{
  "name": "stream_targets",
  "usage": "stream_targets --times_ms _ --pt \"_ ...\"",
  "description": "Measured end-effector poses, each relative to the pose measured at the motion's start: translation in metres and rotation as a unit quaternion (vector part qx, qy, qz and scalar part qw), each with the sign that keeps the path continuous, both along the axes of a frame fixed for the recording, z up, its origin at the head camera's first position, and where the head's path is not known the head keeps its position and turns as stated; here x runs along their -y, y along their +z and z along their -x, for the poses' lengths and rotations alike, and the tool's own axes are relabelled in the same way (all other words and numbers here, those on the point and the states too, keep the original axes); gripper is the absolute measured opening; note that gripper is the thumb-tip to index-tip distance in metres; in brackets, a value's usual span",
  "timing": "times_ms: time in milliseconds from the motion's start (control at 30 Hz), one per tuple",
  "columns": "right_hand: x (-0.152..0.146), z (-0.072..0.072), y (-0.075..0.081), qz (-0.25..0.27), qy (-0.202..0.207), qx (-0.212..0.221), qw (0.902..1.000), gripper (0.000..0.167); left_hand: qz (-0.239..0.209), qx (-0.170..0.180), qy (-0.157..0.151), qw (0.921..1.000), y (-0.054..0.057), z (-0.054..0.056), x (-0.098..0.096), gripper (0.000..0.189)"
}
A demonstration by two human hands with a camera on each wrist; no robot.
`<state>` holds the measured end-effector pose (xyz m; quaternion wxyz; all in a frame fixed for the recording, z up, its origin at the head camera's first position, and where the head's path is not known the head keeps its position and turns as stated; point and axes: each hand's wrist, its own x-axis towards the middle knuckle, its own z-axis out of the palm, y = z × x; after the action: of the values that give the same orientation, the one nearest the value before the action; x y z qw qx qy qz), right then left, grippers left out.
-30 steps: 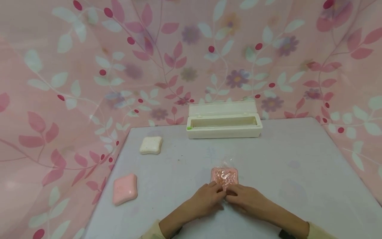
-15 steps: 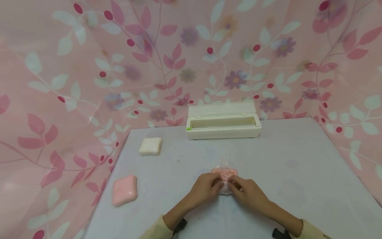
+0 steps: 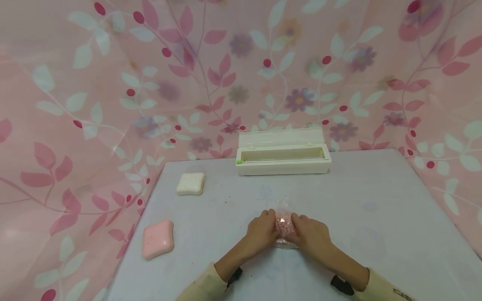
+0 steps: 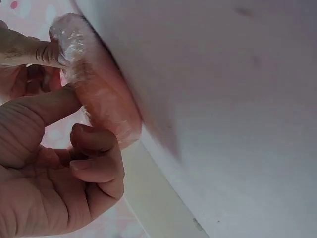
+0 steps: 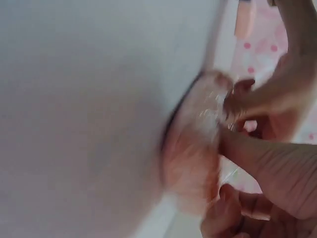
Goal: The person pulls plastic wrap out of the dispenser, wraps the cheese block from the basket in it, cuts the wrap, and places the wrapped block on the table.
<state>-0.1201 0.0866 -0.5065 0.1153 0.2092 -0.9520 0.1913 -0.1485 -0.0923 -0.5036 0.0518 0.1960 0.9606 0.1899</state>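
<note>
A pink soap bar [image 3: 285,226], wrapped in clear plastic film, lies on the table in front of me. My left hand [image 3: 261,230] grips its left side and my right hand [image 3: 313,235] its right side. Both thumbs press on the film-covered face, as the left wrist view shows on the wrapped bar [image 4: 106,106]. Curled fingers of the left hand [image 4: 54,168] lie by its edge. In the blurred right wrist view, the right hand [image 5: 277,173] also has its thumb on the film. Loose film [image 3: 283,202] sticks out beyond the far edge.
A second pink soap bar [image 3: 158,239] lies at the left, and a white one [image 3: 191,184] lies behind it. At the back stands a long white box [image 3: 283,168] with its lid raised. A floral curtain [image 3: 241,75] surrounds the pale table [image 3: 361,188].
From together at the bar's near edge, both hands have moved forward and apart to its two sides. The near flap of film now lies folded over the top.
</note>
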Motion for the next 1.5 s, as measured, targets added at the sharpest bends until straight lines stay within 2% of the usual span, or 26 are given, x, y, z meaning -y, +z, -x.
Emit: stream_targets --times_ms 133,267,333,433,500,567,667,767,833,900,933,1000,1033,1100,1167,1267,1333,1433,1500 --pt "-0.004 0.006 -0.002 -0.002 0.003 0.066 0.9978 0.044 0.015 0.018 -0.004 0.9997 -0.003 0.005 -0.001 0.026" --pt "-0.007 0.01 -0.001 0.018 0.011 0.115 0.9931 0.04 0.04 0.0 -0.014 0.9991 -0.002 0.007 -0.001 0.023" --pt "-0.011 0.011 0.005 0.037 0.013 0.153 0.9875 0.037 0.053 -0.023 -0.022 0.9981 0.003 0.003 -0.003 0.022" --pt "-0.022 0.013 0.019 0.071 0.008 0.199 0.9774 0.031 0.066 -0.051 -0.037 0.9958 0.015 -0.01 -0.011 0.02" --pt "-0.031 0.016 0.03 0.086 -0.004 0.204 0.9751 0.028 0.073 -0.07 -0.047 0.9938 0.023 -0.019 -0.019 0.021" --pt "-0.041 0.02 0.04 0.098 -0.014 0.193 0.9761 0.027 0.081 -0.078 -0.043 0.9927 0.028 -0.024 -0.029 0.023" --pt "-0.052 0.024 0.05 0.106 -0.018 0.182 0.9775 0.028 0.104 -0.093 -0.029 0.9897 0.025 -0.028 -0.042 0.032" --pt "-0.058 0.026 0.052 0.108 -0.014 0.194 0.9748 0.03 0.162 -0.121 -0.03 0.9788 0.015 -0.032 -0.049 0.042" --pt "-0.059 0.025 0.051 0.108 -0.016 0.203 0.9732 0.031 0.2 -0.151 -0.044 0.9671 0.009 -0.034 -0.049 0.045" --pt "-0.06 0.024 0.049 0.106 -0.02 0.206 0.9727 0.031 0.219 -0.199 -0.063 0.9531 0.004 -0.035 -0.045 0.043" --pt "-0.061 0.023 0.049 0.105 -0.023 0.205 0.9728 0.032 0.221 -0.212 -0.074 0.949 0.003 -0.034 -0.042 0.04" --pt "-0.063 0.023 0.049 0.105 -0.026 0.206 0.9726 0.031 0.204 -0.213 -0.095 0.9506 0.005 -0.032 -0.036 0.033" --pt "-0.063 0.022 0.05 0.106 -0.027 0.206 0.9725 0.031 0.19 -0.205 -0.106 0.9543 0.007 -0.03 -0.032 0.028" --pt "-0.065 0.022 0.051 0.107 -0.027 0.205 0.9725 0.03 0.167 -0.159 -0.122 0.9653 0.014 -0.028 -0.024 0.019" --pt "-0.066 0.021 0.051 0.111 -0.025 0.205 0.9721 0.03 0.155 -0.105 -0.132 0.9735 0.021 -0.026 -0.017 0.021" --pt "-0.068 0.02 0.05 0.114 -0.02 0.206 0.9716 0.03 0.159 -0.064 -0.144 0.9746 0.029 -0.021 -0.005 0.025" --pt "-0.069 0.019 0.05 0.116 -0.017 0.209 0.9709 0.029 0.16 -0.062 -0.149 0.9739 0.031 -0.018 0.001 0.024" --pt "-0.07 0.018 0.05 0.117 -0.015 0.21 0.9705 0.028 0.141 -0.089 -0.119 0.9787 0.033 -0.016 0.001 0.015" --pt "-0.071 0.018 0.05 0.117 -0.014 0.209 0.9707 0.028 0.125 -0.104 -0.074 0.984 0.032 -0.017 -0.005 0.029"
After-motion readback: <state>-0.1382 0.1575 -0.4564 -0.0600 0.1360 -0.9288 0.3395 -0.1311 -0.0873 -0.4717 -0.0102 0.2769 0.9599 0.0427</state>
